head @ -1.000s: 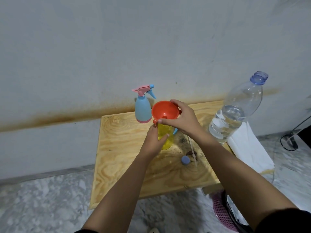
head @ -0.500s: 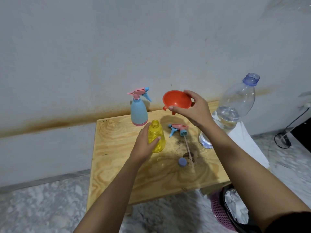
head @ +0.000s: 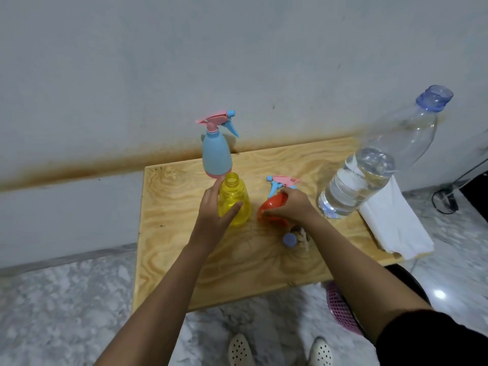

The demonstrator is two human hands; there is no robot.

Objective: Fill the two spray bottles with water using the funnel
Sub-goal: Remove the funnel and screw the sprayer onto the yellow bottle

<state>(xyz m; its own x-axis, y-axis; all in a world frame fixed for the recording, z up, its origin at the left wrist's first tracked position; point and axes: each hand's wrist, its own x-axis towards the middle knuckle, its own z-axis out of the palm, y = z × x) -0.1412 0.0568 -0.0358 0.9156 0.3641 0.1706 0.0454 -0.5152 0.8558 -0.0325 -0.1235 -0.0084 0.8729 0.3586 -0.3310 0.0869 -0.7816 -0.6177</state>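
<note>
A yellow spray bottle (head: 236, 202) stands uncapped on the wooden table (head: 264, 265). My left hand (head: 215, 210) holds its body from the left side. My right hand (head: 293, 204) grips the red funnel (head: 272, 210), tipped on its side low over the table just right of the yellow bottle. The loose pink-and-blue spray head (head: 281, 183) lies behind the funnel. A blue spray bottle (head: 216, 154) with its pink spray head on stands at the back. A large clear water bottle (head: 369, 167), uncapped and partly full, stands at the right.
A small blue cap (head: 289, 239) lies on the table beneath my right forearm. A white folded cloth (head: 393, 225) sits at the table's right edge. A pink basket (head: 340, 310) stands on the marble floor below. The wall is close behind the table.
My right hand lifted the funnel off the yellow bottle, then brought it down onto the table to the bottle's right. My left hand stayed on the yellow bottle.
</note>
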